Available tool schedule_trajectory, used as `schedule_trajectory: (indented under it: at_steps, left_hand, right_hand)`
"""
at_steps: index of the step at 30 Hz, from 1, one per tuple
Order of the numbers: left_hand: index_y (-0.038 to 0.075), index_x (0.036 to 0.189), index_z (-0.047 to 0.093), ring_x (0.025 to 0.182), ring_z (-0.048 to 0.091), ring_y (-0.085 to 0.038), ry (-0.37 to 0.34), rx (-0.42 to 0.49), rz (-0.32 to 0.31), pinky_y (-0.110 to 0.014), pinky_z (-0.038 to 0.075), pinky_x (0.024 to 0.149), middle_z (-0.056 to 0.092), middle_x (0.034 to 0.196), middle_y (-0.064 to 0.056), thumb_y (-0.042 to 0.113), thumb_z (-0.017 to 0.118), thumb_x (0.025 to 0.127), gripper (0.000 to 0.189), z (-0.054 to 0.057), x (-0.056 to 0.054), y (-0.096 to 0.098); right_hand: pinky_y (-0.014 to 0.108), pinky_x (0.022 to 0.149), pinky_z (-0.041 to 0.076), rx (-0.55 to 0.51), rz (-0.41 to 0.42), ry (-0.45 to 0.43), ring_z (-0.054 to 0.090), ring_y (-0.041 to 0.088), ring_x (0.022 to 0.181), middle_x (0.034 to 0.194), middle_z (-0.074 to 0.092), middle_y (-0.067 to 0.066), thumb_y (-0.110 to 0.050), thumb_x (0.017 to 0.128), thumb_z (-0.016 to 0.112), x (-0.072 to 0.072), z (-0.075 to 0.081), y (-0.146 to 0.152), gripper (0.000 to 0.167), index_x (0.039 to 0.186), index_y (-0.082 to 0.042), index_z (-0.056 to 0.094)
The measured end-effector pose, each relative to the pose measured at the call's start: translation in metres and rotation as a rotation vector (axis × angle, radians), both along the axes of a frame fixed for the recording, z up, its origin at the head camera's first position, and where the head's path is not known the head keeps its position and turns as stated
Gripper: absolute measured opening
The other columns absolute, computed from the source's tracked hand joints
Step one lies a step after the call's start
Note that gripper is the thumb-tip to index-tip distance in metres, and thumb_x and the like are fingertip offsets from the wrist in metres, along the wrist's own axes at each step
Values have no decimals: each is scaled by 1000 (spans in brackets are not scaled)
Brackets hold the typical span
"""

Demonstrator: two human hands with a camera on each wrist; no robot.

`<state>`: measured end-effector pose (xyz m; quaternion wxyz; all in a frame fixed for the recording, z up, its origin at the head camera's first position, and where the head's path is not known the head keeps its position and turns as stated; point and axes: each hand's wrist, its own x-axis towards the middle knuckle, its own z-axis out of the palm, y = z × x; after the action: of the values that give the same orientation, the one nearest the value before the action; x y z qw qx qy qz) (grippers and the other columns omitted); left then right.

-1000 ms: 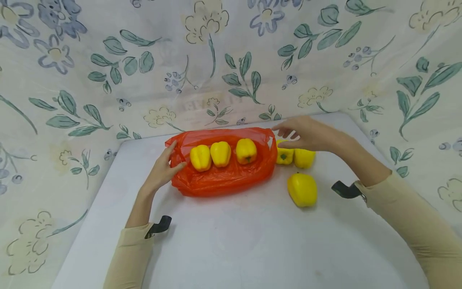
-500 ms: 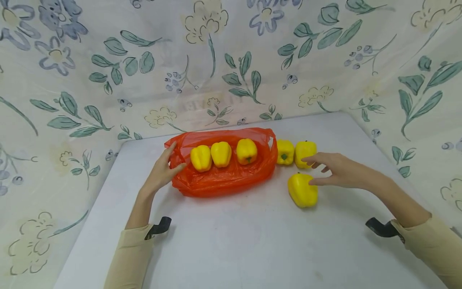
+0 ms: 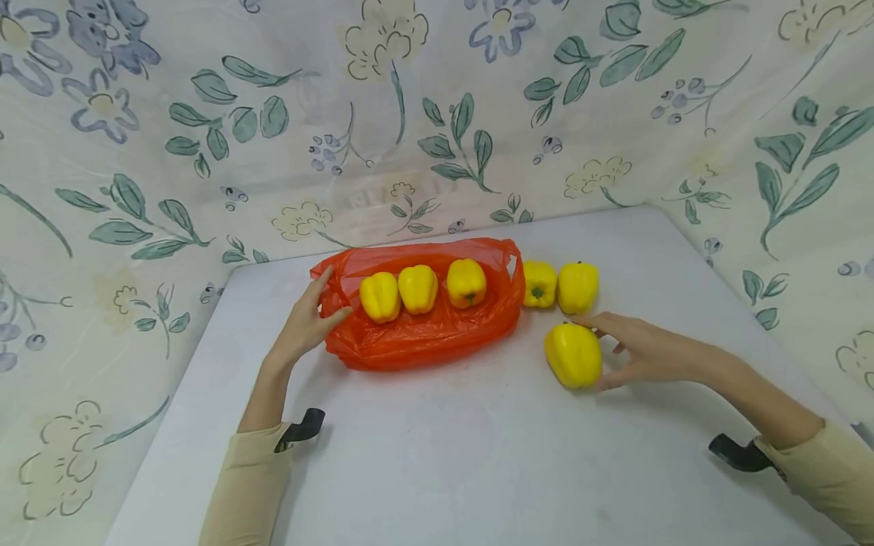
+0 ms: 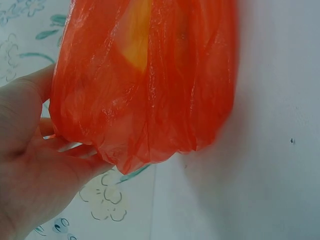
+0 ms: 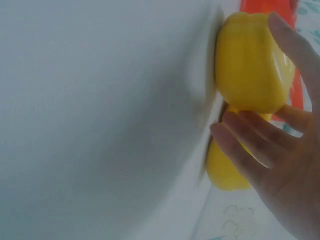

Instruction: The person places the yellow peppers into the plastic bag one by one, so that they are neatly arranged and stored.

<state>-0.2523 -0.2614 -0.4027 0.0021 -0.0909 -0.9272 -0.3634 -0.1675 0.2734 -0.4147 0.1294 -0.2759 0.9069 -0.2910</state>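
A red plastic bag (image 3: 410, 341) lies spread on the white table with three yellow bell peppers in its opening, among them one bell pepper (image 3: 467, 283) on the right. My left hand (image 3: 300, 322) holds the bag's left end between thumb and fingers; the left wrist view shows the thin plastic (image 4: 145, 110) against them. At the right, my right hand (image 3: 645, 350) reaches around a yellow bell pepper (image 3: 572, 355), thumb on its near side and index finger on its far side. In the right wrist view the other fingers are extended below this pepper (image 5: 252, 62).
Two more yellow bell peppers stand just right of the bag: one pepper (image 3: 539, 283) against its edge, another pepper (image 3: 578, 288) beside it. A floral cloth (image 3: 437, 136) hangs behind the white table (image 3: 437, 455).
My right hand has come away from the bag's right end, moving right and toward me, down to the nearest loose bell pepper. The left hand and the bag have stayed in place.
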Motion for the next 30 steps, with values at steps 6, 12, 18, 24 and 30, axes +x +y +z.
schedule_trajectory:
  at_steps: [6,12,18,24,30]
  left_hand:
    - [23,159,11,145,29,-41,-3,4,-1,-60,41,107,22,163,-15,24,67,93,87,-1,0,-1]
    - [23,159,11,145,28,-41,4,7,-19,-61,39,109,20,164,-14,25,66,94,85,0,-1,-1]
    - [22,159,12,146,27,-41,12,8,-28,-62,39,109,20,164,-14,23,66,94,85,2,0,-1]
    - [22,159,12,145,28,-41,24,13,-31,-61,40,109,21,163,-15,21,66,94,84,2,2,-1]
    - [22,159,12,146,27,-41,8,16,-27,-61,38,110,20,164,-14,20,65,94,84,0,4,-3]
  right_hand:
    - [34,86,59,21,17,18,53,22,121,146,49,6,-44,70,86,-1,-3,-5,98,150,-18,35]
    - [34,86,59,27,5,24,55,23,119,142,52,7,-40,70,87,-2,-4,-7,96,148,-16,37]
    - [34,85,60,48,-5,33,56,22,117,139,55,7,-38,69,88,-1,-2,-10,97,147,-13,38]
    - [39,86,59,70,-34,58,58,25,115,145,51,13,-47,70,85,0,-3,-12,99,149,-12,37]
    - [35,84,59,95,-34,128,61,18,106,145,52,12,-48,70,85,2,-6,-14,100,149,-10,36]
